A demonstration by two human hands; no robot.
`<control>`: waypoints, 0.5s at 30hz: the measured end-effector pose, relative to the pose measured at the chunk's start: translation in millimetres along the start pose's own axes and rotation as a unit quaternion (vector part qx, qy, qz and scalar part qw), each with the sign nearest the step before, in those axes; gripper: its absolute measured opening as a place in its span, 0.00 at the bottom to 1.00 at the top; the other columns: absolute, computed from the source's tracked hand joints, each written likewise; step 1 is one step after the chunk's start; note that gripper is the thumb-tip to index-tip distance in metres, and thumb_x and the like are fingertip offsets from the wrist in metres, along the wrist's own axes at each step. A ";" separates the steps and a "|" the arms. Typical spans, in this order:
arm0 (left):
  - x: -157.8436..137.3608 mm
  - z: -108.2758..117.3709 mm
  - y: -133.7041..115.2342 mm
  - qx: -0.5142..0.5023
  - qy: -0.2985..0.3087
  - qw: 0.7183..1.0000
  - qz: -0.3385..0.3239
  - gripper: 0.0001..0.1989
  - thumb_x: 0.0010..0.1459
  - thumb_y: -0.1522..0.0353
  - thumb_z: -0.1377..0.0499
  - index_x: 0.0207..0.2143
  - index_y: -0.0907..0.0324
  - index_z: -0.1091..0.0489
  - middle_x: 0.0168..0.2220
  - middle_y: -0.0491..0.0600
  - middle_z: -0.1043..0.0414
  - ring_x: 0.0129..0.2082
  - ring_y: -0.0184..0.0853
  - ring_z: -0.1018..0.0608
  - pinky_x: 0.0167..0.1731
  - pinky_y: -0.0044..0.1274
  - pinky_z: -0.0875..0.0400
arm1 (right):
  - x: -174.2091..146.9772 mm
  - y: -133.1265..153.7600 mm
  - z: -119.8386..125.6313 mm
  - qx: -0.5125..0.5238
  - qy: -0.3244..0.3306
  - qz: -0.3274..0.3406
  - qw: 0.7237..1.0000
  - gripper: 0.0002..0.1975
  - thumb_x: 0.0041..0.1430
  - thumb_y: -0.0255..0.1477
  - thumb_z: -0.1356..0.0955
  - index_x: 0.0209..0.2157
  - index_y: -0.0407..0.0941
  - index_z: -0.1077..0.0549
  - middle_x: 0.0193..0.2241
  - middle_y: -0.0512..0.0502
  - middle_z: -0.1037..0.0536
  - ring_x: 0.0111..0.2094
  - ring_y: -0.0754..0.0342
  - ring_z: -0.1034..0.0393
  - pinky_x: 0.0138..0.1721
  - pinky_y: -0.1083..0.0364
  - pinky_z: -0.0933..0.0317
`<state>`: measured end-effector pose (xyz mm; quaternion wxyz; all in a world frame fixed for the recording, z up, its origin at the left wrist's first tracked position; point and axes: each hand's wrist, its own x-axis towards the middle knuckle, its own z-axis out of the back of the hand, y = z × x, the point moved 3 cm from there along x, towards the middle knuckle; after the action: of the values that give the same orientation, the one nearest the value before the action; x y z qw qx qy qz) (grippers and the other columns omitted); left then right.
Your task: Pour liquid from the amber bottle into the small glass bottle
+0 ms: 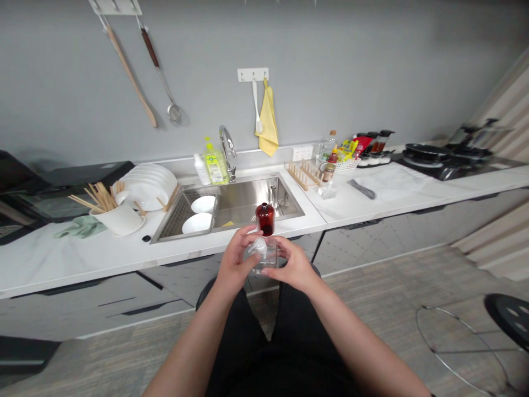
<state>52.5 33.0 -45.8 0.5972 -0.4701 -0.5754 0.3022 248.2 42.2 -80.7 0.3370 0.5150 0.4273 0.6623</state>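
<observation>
A clear pump bottle (pixel 270 258) is between my two hands, in front of the counter edge. My left hand (pixel 237 258) has its fingers closed at the bottle's white pump head (pixel 259 246). Gripping the transparent body from the other side is my right hand (pixel 295 264), thumb below and fingers above. Whether the pump is screwed onto the bottle I cannot tell. Just beyond my fingers, a dark red bottle (pixel 265 219) with an uncovered neck stands upright at the sink's front edge.
The steel sink (pixel 243 201) has a rack with white bowls (pixel 197 223) at its left. A faucet (pixel 227 146) and a green soap bottle (pixel 215 164) stand behind. Left are plates (pixel 151 184) and a chopstick holder (pixel 119 219); right, a wooden rack (pixel 305 174) and a stove (pixel 442 165).
</observation>
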 end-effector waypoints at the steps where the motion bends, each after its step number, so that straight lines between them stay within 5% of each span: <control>1: -0.2 0.9 0.7 -0.002 -0.011 1.000 -0.010 0.31 0.65 0.61 0.24 0.67 0.49 0.26 0.52 0.53 0.15 0.62 0.49 0.18 0.64 0.38 0.27 | -0.4 -0.9 -0.1 -0.001 -0.001 -0.001 1.000 0.41 0.48 0.41 0.11 0.62 0.52 0.20 0.59 0.40 0.13 0.58 0.37 0.15 0.60 0.40 0.19; 7: -1.1 -0.9 3.6 -0.017 0.017 1.000 -0.012 0.35 0.64 0.62 0.23 0.71 0.50 0.28 0.59 0.56 0.16 0.65 0.50 0.19 0.67 0.40 0.29 | -1.7 -4.6 -0.8 0.015 -0.002 0.001 1.000 0.40 0.49 0.40 0.12 0.62 0.51 0.20 0.60 0.39 0.14 0.58 0.38 0.15 0.60 0.41 0.19; 11: 0.0 1.3 1.1 -0.015 -0.017 1.000 -0.021 0.29 0.64 0.64 0.24 0.65 0.50 0.24 0.52 0.52 0.15 0.62 0.47 0.17 0.65 0.37 0.29 | -2.7 -5.9 -1.0 0.014 -0.003 0.001 1.000 0.41 0.48 0.41 0.11 0.63 0.52 0.20 0.60 0.39 0.14 0.57 0.38 0.15 0.60 0.41 0.20; 15: -0.9 0.1 4.1 -0.019 0.004 1.000 0.001 0.31 0.65 0.64 0.24 0.68 0.50 0.26 0.59 0.55 0.15 0.61 0.47 0.17 0.64 0.38 0.29 | -3.3 -6.9 -1.8 0.018 0.005 -0.002 1.000 0.41 0.48 0.41 0.11 0.63 0.52 0.20 0.59 0.39 0.13 0.58 0.37 0.15 0.61 0.40 0.20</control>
<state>53.0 33.7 -49.8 0.5899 -0.4833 -0.5782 0.2901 247.3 41.7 -88.5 0.3268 0.5171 0.4420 0.6560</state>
